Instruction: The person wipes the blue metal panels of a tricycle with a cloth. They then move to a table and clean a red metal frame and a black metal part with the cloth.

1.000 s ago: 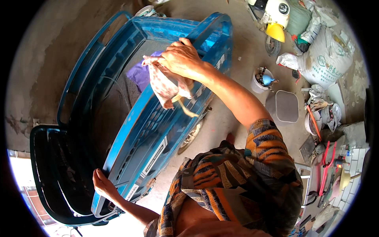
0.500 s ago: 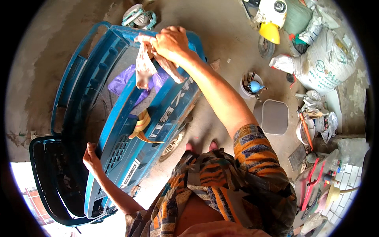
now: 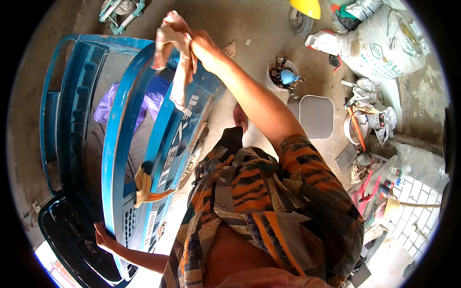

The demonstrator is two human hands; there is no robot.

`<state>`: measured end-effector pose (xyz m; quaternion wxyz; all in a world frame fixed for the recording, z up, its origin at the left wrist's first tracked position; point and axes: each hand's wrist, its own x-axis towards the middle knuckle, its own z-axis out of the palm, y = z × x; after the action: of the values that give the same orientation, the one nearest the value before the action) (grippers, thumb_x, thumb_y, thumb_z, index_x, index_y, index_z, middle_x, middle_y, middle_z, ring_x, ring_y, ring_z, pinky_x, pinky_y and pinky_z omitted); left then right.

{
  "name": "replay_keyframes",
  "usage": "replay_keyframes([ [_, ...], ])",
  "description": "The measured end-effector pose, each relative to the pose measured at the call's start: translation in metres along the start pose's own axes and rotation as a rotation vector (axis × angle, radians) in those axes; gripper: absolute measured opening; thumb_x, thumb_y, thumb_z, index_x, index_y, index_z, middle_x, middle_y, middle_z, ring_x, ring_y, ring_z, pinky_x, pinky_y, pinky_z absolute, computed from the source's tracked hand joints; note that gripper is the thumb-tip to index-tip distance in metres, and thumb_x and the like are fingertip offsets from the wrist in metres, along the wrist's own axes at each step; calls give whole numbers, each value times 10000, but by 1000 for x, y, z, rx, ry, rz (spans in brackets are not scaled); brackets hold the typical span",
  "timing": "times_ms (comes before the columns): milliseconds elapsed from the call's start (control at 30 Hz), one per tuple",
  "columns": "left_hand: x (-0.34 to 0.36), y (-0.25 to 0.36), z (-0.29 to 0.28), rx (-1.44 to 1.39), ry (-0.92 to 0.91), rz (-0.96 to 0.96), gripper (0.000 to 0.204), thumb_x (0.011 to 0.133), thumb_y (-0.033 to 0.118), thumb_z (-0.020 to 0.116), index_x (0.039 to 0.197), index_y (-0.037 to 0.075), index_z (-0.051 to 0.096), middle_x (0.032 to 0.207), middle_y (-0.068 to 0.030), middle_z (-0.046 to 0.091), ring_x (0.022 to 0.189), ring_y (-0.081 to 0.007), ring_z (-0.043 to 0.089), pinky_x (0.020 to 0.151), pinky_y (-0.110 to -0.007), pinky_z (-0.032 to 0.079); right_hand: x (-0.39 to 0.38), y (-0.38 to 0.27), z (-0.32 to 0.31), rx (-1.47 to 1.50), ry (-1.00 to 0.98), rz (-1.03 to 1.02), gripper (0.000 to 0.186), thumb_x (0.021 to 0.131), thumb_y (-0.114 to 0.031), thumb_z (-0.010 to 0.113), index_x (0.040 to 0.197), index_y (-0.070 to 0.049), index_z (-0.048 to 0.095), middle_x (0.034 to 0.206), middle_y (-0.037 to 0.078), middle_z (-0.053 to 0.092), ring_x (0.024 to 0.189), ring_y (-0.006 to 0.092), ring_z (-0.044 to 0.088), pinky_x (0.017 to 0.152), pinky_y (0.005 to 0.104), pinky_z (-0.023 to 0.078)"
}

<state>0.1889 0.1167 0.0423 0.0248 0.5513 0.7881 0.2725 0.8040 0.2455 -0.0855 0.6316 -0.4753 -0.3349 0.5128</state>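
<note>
My right hand (image 3: 204,50) grips a crumpled pale pink patterned cloth (image 3: 174,41) above the far right end of a blue metal cargo bed (image 3: 111,163). The cloth hangs beside the bed's upper rail. At the lower left, my left hand (image 3: 106,240) holds the bed's near side edge. A yellowish strap or cloth (image 3: 144,185) is draped through the side panel. Inside the bed lies a purple plastic bag (image 3: 105,108) on the grey, textured floor.
At the right stand a white bucket of tools (image 3: 276,79), a grey square stool (image 3: 316,117), large white sacks (image 3: 377,50) and assorted clutter with red-handled tools (image 3: 366,192). A folded teal-framed item (image 3: 122,14) lies beyond the bed. A dark open compartment (image 3: 60,233) is at lower left.
My right hand and cloth have moved up and left in the picture, toward the bed's far end. My left hand sits lower. The view has shifted, showing more floor beyond the bed.
</note>
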Motion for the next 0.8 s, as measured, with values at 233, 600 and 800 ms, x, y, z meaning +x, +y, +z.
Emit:
replay_keyframes([
  [233, 5, -26, -9, -40, -28, -122, 377, 884, 322, 655, 956, -46, 693, 842, -76, 674, 781, -147, 601, 726, -281, 475, -3, 60, -24, -329, 26, -488, 258, 947, -210, 499, 1106, -38, 606, 940, 78, 635, 833, 160, 593, 740, 258, 455],
  [600, -30, 73, 34, -317, 309, -135, 355, 905, 292, 624, 1095, -6, 663, 1007, -136, 695, 915, -202, 658, 860, -326, 505, 53, 83, -79, 100, -96, 70, 281, 946, -128, 560, 1178, 23, 605, 1039, 22, 626, 909, 88, 590, 806, 221, 471],
  [800, -52, 261, 111, -335, 325, -79, 289, 928, 193, 586, 1134, 0, 647, 1109, -149, 664, 1041, -213, 623, 946, -326, 464, 112, 14, -39, -298, -253, -356, 185, 912, -94, 562, 1067, -39, 647, 984, 126, 668, 846, 222, 651, 737, 303, 510],
])
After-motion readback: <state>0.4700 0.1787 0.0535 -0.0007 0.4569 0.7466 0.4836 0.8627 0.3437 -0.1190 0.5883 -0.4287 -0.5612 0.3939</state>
